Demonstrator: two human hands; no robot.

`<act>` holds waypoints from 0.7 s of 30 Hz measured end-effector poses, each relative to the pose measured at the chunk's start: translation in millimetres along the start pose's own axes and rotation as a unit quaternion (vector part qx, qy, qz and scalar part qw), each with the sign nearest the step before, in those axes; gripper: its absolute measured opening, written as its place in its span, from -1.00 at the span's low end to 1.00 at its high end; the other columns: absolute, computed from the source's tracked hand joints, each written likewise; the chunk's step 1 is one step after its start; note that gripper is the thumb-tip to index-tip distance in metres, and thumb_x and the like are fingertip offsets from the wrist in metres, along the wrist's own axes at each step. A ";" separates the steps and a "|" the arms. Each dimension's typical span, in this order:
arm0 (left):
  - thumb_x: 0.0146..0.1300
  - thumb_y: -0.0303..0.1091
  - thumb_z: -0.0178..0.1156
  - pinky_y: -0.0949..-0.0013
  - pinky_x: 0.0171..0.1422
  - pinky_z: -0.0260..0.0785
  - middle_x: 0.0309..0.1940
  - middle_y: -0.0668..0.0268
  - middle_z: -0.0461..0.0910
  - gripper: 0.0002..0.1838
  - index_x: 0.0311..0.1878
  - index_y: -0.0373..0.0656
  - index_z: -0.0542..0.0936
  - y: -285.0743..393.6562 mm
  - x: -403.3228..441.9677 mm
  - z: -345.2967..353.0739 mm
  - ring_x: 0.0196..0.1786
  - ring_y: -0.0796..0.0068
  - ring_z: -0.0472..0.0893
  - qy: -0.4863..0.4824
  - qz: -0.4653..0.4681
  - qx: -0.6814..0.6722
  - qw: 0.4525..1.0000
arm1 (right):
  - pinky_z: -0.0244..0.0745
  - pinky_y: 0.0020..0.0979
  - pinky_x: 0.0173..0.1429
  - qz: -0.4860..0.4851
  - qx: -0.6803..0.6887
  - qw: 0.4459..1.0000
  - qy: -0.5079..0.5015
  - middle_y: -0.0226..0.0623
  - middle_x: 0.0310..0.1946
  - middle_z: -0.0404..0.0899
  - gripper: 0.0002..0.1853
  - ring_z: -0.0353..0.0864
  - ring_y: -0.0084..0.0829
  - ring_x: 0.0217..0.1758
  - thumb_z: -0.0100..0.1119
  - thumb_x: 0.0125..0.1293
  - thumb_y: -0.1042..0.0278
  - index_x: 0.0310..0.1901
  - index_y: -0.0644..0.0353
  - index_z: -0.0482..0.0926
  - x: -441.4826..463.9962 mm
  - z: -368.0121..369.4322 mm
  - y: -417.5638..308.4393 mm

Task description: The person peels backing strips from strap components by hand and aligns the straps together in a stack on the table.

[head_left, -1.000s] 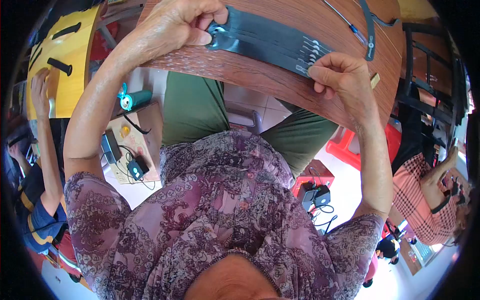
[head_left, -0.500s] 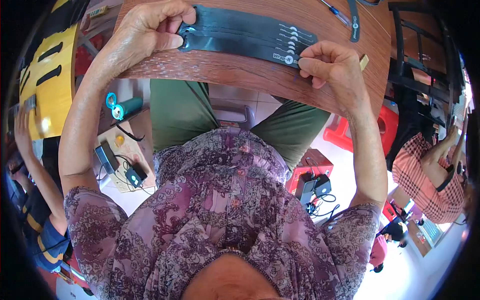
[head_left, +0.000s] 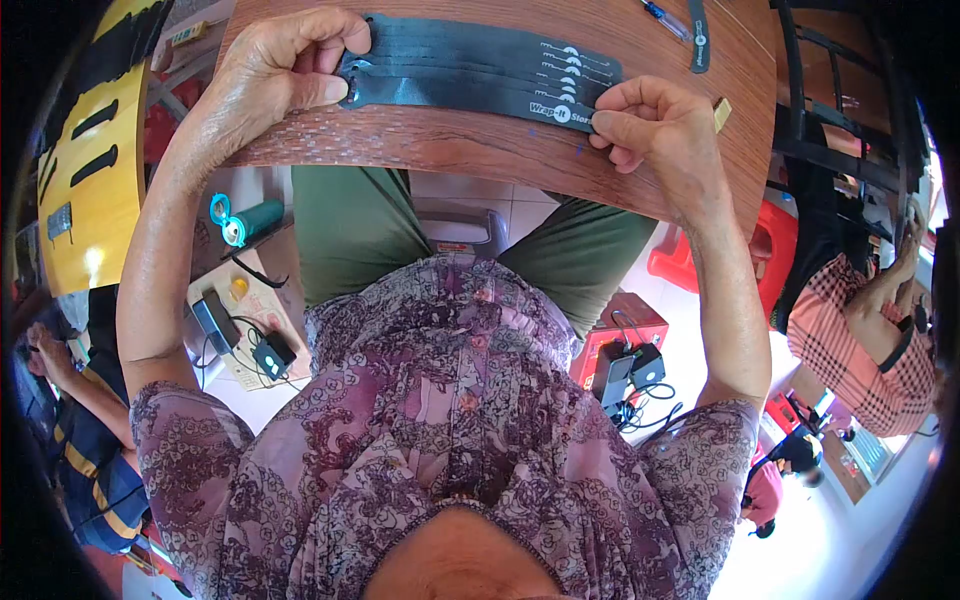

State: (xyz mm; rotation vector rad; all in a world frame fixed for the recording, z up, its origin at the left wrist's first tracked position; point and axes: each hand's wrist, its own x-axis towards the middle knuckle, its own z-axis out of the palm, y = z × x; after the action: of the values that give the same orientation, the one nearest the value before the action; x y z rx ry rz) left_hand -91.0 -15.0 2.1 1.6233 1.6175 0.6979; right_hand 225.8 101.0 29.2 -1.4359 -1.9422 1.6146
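A fanned stack of several black storage straps (head_left: 450,65), printed "Wrap-It" in white at the right end, is stretched between my hands above the wooden table. My left hand (head_left: 285,70) pinches the left ends, thumb at the lower corner and fingers at the upper one. At the lower right corner, my right hand (head_left: 655,125) is closed on the straps with thumb and fingertips. The straps overlap, so only their edges and part of the print show.
On the wooden table (head_left: 420,135) lie a blue screwdriver (head_left: 668,20) and a single black strap (head_left: 699,40) at the far right. A yellow table (head_left: 105,215) with black straps stands at left, beside a co-worker. A red stool (head_left: 770,260) is at right; another person sits beyond.
Both hands and the straps have shifted slightly left, and the straps' edges look more evenly spread. The co-worker's hand at left has come away from the yellow table.
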 end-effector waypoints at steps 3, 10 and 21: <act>-0.02 -0.54 0.35 0.59 -0.25 0.16 -0.44 0.56 0.28 -0.62 -0.06 -0.13 0.56 -0.9 0.3 -0.8 -0.37 0.72 0.28 0.002 0.022 0.020 1.000 | 0.36 -0.61 -0.58 0.002 0.011 1.000 0.003 -0.28 -0.56 0.60 -0.89 0.49 -0.63 -0.61 0.26 0.10 0.53 -0.34 0.37 0.57 0.7 -0.5 1.4; -0.03 -0.57 0.33 0.59 -0.24 0.17 -0.43 0.55 0.29 -0.61 -0.07 -0.13 0.56 1.6 0.0 0.4 -0.36 0.71 0.29 0.006 0.028 0.023 0.999 | 0.33 -0.64 -0.56 0.006 -0.005 1.000 0.008 -0.32 -0.54 0.60 -0.88 0.46 -0.66 -0.63 0.26 0.14 0.51 -0.31 0.35 0.57 -0.3 0.9 2.5; -0.02 -0.56 0.33 0.61 -0.28 0.12 -0.45 0.57 0.26 -0.63 -0.08 -0.11 0.56 -5.3 0.6 2.8 -0.39 0.72 0.25 0.000 0.033 -0.014 0.999 | 0.34 -0.57 -0.58 -0.004 -0.016 0.999 0.032 -0.31 -0.60 0.58 -0.90 0.46 -0.62 -0.63 0.25 0.09 0.53 -0.38 0.37 0.56 -0.4 4.2 5.0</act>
State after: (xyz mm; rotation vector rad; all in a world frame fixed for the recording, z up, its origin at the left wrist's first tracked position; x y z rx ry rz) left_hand -91.9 -15.1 -3.9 1.6625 1.5535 0.7511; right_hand 225.7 97.7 23.5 -1.4716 -1.9439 1.5232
